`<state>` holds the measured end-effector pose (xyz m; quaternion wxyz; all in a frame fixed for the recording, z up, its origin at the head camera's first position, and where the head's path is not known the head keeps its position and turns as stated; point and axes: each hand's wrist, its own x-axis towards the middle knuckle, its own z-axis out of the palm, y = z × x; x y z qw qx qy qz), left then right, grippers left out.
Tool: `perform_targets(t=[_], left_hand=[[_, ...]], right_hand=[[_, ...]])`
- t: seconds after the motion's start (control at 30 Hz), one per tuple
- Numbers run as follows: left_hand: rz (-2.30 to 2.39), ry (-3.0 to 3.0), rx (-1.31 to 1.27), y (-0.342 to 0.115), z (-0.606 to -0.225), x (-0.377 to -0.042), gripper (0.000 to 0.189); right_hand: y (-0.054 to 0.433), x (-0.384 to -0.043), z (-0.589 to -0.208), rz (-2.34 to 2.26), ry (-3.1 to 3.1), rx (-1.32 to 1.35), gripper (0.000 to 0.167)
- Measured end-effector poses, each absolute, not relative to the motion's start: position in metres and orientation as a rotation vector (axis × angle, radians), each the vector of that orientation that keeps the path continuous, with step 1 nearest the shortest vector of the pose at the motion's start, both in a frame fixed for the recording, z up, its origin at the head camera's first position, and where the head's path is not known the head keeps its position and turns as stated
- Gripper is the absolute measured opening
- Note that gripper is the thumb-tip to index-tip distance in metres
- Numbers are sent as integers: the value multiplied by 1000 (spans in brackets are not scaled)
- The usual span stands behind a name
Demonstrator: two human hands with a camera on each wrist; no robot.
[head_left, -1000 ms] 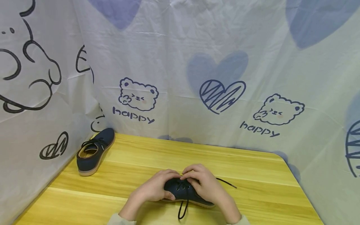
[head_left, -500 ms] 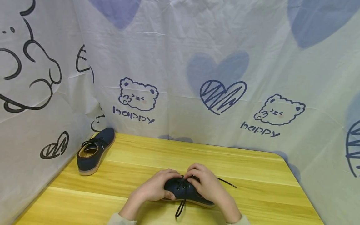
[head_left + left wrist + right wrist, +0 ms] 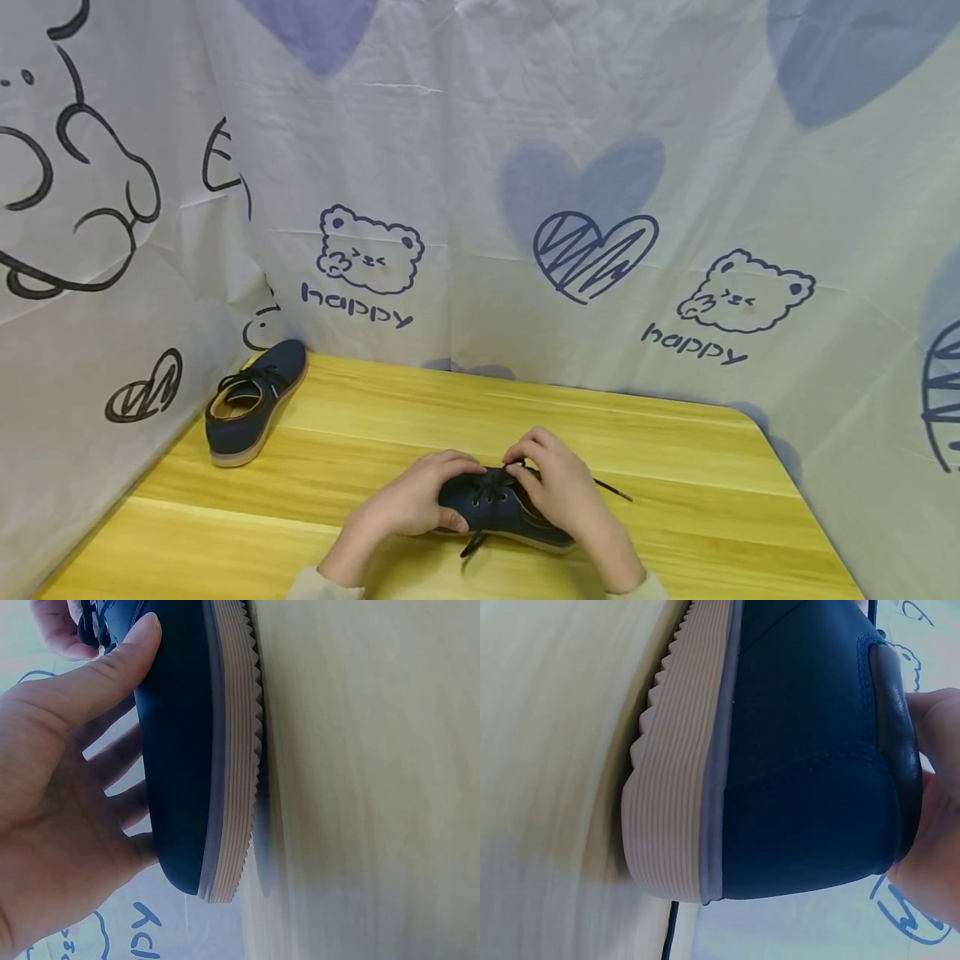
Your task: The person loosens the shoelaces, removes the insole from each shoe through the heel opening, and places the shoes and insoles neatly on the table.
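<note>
Shoe (image 3: 180, 750), toothed sole (image 3: 238, 735) in wrist views; second shoe (image 3: 243, 429) head-only

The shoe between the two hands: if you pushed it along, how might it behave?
The shoe would probably grip rather than slide, given its tooth-edged sole. Standing upright on that long sole, it seems unlikely to roll. The lace looks thin, so would likely trail limply.

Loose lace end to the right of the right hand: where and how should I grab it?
I'd pinch the lace end near its free tip, coming from the right and above. It is thin, seems to lie along the table, and points away from the right hand, which would likely block an approach from the left.
</note>
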<state>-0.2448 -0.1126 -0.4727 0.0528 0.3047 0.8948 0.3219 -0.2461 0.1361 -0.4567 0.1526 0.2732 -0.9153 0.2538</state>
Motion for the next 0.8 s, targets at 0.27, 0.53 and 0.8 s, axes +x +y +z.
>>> perform_targets(t=[0.27,0.53,0.8], left_hand=[[965,2740,936,-112,-473,-245,68],[975,2744,944,-111,-473,-244,70],[980,2753,954,-111,-474,-244,71]], right_hand=[[138,-247,-456,704,-2683,530,7],[142,-249,-456,738,-2740,362,7],[143,-249,-455,795,-2809,293,8]])
